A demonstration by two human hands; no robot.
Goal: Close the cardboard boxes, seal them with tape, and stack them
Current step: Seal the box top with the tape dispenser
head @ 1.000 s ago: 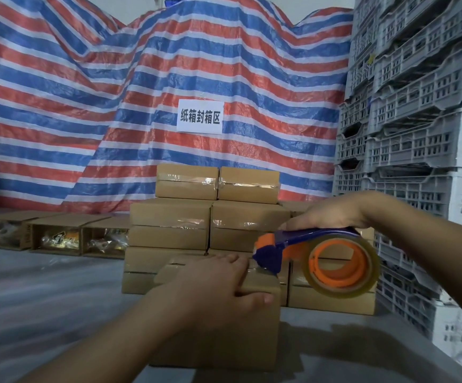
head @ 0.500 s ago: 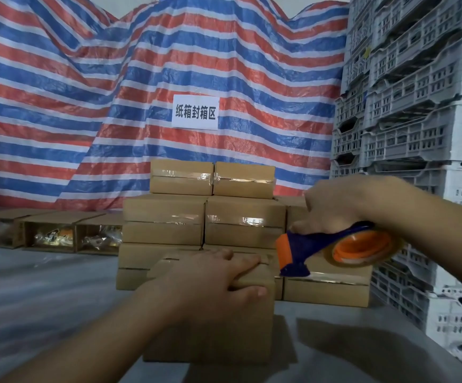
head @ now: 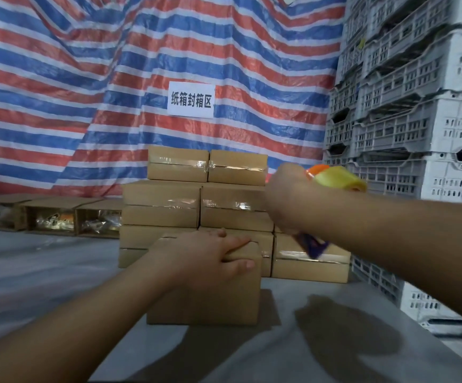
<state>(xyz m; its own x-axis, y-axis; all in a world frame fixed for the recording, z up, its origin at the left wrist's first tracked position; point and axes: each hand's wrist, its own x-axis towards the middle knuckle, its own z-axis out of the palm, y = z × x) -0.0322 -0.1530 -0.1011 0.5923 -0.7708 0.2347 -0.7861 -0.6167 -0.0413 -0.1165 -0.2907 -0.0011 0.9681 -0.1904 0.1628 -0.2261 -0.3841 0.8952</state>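
Note:
A closed brown cardboard box point(head: 205, 297) stands on the grey table in front of me. My left hand point(head: 210, 255) lies flat on its top, fingers spread over the far right corner, thumb on the front face. My right hand point(head: 288, 200) is raised to the right of the box and grips the tape dispenser point(head: 334, 178), which is blurred; its orange and yellow roll points up and its blue end point(head: 311, 244) hangs below my wrist. Behind the box rises a stack of taped boxes point(head: 199, 200), three layers high.
Three open cardboard boxes point(head: 50, 214) with packed goods lie on their sides along the back left. Grey plastic crates point(head: 406, 120) are piled high on the right. A striped tarpaulin with a white paper sign point(head: 190, 99) hangs behind. Bare grey tabletop point(head: 31, 272) spreads to the left.
My right hand has lifted the tape dispenser off the box's top corner, swung it up and to the right, and turned the roll upward. My left hand stays on the box.

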